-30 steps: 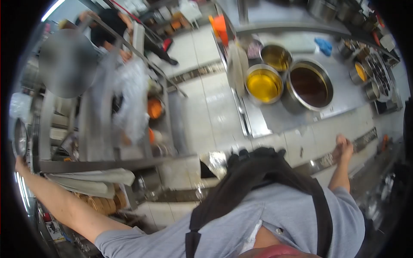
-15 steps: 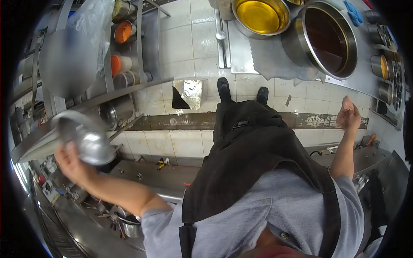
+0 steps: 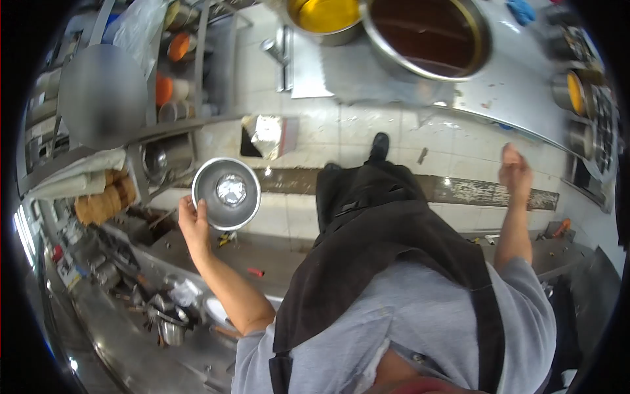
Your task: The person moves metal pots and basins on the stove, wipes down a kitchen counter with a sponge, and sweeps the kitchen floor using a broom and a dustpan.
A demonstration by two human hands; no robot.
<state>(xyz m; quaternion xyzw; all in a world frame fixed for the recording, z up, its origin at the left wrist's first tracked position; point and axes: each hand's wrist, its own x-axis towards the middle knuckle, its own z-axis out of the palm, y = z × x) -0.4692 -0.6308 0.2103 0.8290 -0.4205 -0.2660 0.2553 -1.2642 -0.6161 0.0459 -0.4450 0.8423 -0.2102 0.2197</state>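
Observation:
My left hand (image 3: 194, 220) grips the rim of a round metal bowl (image 3: 226, 194), thumb over the edge. Nothing but a bright reflection shows inside the bowl, which hangs over the floor to the left of my apron. On the right, my right hand (image 3: 516, 172) is held out over the floor, away from any object. Its fingers look loosely curled and partly blurred, so I cannot make out whether they are apart.
A large pot of dark liquid (image 3: 426, 33) and a pot of yellow liquid (image 3: 325, 14) stand on a steel table (image 3: 512, 98). At left are shelves with orange containers (image 3: 178, 47). A foil-covered box (image 3: 268, 136) sits on the floor. Utensils and a small pot (image 3: 172, 332) lie lower left.
My left hand has brought the bowl from the far left in toward my body. My right hand stays out at the right. The view has tilted down, and the foot positions have changed.

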